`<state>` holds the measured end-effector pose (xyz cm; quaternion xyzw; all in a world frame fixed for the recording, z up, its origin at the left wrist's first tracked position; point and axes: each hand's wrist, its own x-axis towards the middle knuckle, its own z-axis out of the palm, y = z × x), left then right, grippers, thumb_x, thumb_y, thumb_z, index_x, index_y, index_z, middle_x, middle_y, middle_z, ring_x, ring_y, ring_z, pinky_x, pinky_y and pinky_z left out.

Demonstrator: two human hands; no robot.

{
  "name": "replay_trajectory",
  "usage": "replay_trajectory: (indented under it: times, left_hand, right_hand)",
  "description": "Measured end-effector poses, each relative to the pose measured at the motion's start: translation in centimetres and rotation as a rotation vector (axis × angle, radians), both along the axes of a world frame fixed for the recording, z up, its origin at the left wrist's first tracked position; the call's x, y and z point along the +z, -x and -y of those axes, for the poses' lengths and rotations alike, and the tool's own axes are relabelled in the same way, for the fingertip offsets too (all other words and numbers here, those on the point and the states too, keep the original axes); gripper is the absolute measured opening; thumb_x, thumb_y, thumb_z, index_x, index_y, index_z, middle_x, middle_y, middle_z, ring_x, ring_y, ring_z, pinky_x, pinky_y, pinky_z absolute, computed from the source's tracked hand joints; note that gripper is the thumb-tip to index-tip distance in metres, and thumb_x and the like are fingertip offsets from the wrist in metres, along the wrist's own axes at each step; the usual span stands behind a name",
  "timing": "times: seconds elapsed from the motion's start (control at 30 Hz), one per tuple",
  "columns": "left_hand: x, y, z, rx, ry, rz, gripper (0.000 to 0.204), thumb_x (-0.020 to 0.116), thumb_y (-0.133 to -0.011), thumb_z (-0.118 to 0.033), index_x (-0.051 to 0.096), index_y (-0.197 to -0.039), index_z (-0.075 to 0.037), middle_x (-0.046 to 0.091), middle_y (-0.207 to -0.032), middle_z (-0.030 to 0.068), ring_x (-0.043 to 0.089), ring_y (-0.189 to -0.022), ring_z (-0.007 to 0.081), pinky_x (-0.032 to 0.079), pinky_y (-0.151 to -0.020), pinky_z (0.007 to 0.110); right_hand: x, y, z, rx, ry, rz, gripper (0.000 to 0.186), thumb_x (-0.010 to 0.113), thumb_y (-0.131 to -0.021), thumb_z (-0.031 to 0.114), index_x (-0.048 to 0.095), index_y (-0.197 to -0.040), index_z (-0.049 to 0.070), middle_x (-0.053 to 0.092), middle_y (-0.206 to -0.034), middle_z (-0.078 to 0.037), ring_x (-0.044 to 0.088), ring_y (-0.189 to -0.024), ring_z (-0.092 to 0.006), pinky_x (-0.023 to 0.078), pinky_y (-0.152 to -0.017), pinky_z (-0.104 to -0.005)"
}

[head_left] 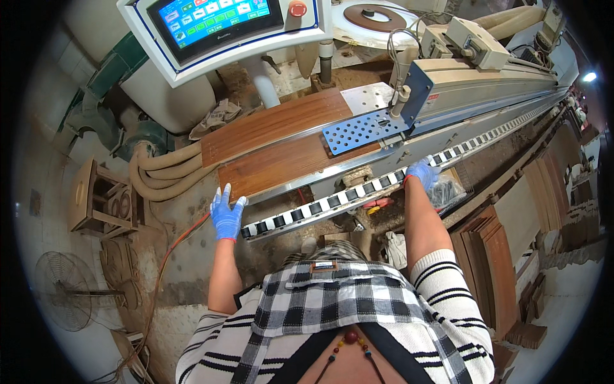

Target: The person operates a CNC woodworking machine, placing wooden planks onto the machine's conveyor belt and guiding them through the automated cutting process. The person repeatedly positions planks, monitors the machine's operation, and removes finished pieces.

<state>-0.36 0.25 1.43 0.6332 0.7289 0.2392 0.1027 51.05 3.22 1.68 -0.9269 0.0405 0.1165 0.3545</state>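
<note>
My left hand [227,216], in a blue glove with pale fingertips, is at the near left corner of a brown wood-grain board [272,169]. Its fingers are spread along the board's end and not wrapped round it. The board lies on the machine's bed, its right part under a blue perforated plate [364,133]. Over to the right, my right hand [422,173], gloved the same way, rests on a long rail of black and white rollers [332,201]. Its fingers reach over the rail and its thumb side is partly hidden.
A second wood-grain board [275,125] lies behind the first. A control panel with a lit screen [217,19] and red button stands at the back. The long machine [486,89] runs off right. Stacked brown boards [489,262] stand at right; hoses [166,173] and a fan [64,291] at left.
</note>
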Motion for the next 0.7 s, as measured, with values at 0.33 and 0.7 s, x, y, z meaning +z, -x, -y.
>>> replay_trajectory:
  times: [0.33, 0.7]
  left_hand:
    - [0.2, -0.6, 0.3, 0.075, -0.025, -0.041, 0.062, 0.073, -0.081, -0.040, 0.054, -0.136, -0.017, 0.048, -0.142, 0.0158, 0.049, -0.125, 0.0358, 0.031, -0.110, 0.042]
    - [0.3, -0.4, 0.2, 0.047, 0.003, -0.060, 0.065, 0.071, -0.081, -0.044, 0.053, -0.136, -0.015, 0.047, -0.142, 0.0171, 0.043, -0.132, 0.0292, 0.022, -0.114, 0.046]
  right_hand:
    - [0.2, 0.2, 0.0, -0.017, -0.022, 0.002, 0.064, 0.047, -0.093, 0.051, 0.041, -0.136, 0.005, 0.052, -0.126, -0.022, 0.055, -0.112, -0.0395, 0.047, -0.092, -0.0496]
    - [-0.2, 0.2, 0.1, 0.001, -0.010, 0.034, 0.064, 0.047, -0.094, 0.052, 0.039, -0.136, 0.004, 0.050, -0.129, -0.022, 0.052, -0.116, -0.0385, 0.045, -0.094, -0.0488]
